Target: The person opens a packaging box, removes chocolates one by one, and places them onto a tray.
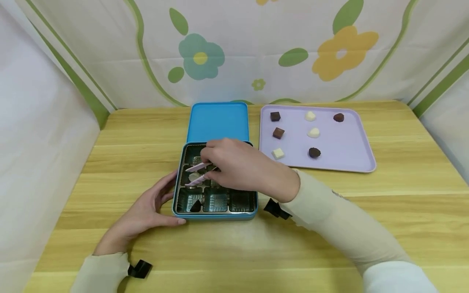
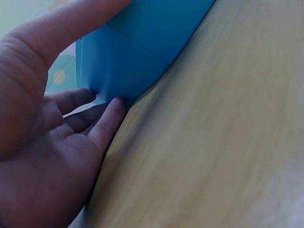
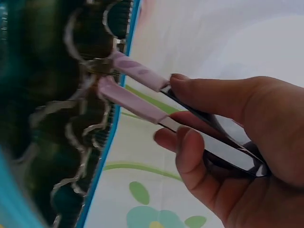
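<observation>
Wooden table (image 1: 329, 211) inside flower-print cloth walls. I have my right hand (image 1: 242, 167) pinching pink-tipped tongs (image 1: 199, 174) over the blue box (image 1: 215, 215), tips apart around a white chocolate (image 1: 194, 176) in a middle-row pocket. My left hand (image 1: 146, 211) rests flat against the box's left wall. One dark piece lies in front; six chocolates wait on the purple tray (image 1: 351, 158). Room is free on both sides.

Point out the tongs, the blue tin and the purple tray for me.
tongs (image 3: 137, 105), right wrist view, on the lower pink-tipped arm.
blue tin (image 1: 214, 215), head view, on its front wall.
purple tray (image 1: 344, 142), head view, on a bare part of its floor.
</observation>
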Motion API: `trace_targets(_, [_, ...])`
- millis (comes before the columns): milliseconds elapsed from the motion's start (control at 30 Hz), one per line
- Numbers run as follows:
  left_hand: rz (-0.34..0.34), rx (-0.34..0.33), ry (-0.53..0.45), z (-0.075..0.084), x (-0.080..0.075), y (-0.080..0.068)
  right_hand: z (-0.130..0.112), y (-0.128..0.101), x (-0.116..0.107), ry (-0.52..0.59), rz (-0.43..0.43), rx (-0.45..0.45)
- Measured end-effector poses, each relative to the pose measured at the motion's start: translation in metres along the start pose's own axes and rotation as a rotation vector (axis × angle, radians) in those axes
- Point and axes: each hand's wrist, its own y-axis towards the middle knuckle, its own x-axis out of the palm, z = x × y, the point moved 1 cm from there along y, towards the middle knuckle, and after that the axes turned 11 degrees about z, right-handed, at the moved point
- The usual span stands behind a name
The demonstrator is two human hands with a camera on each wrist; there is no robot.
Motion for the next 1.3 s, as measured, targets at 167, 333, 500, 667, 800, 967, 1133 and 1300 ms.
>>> trace_targets(167, [-0.006, 0.005, -0.01, -0.002, 0.004, 0.001, 0.004, 0.003, 0.005, 0.016, -0.027, 0.004])
trace_targets(333, [-0.005, 0.004, -0.004, -0.001, 0.004, 0.002, 0.014, -0.002, 0.007, 0.072, 0.014, 0.001])
trace_targets(500, [-0.009, 0.004, -0.005, 0.001, 0.002, 0.002, 0.024, -0.006, 0.009, 0.161, 0.083, 0.002])
trace_targets(667, [-0.012, -0.001, -0.004, 0.001, 0.002, 0.003, 0.036, -0.015, 0.012, 0.25, 0.142, 0.059])
trace_targets(800, [-0.006, -0.008, 0.003, 0.0, 0.002, 0.003, 0.046, -0.026, 0.015, 0.336, 0.204, 0.137])
trace_targets(967, [0.006, -0.004, 0.007, 0.001, 0.001, 0.003, 0.056, -0.038, 0.023, 0.496, 0.265, 0.247])
trace_targets(1133, [0.015, -0.001, 0.009, 0.001, 0.0, 0.002, 0.061, -0.044, 0.032, 0.638, 0.253, 0.316])
trace_targets(1300, [0.011, 0.003, 0.004, 0.0, 0.001, 0.001, 0.065, -0.049, 0.036, 0.712, 0.265, 0.363])
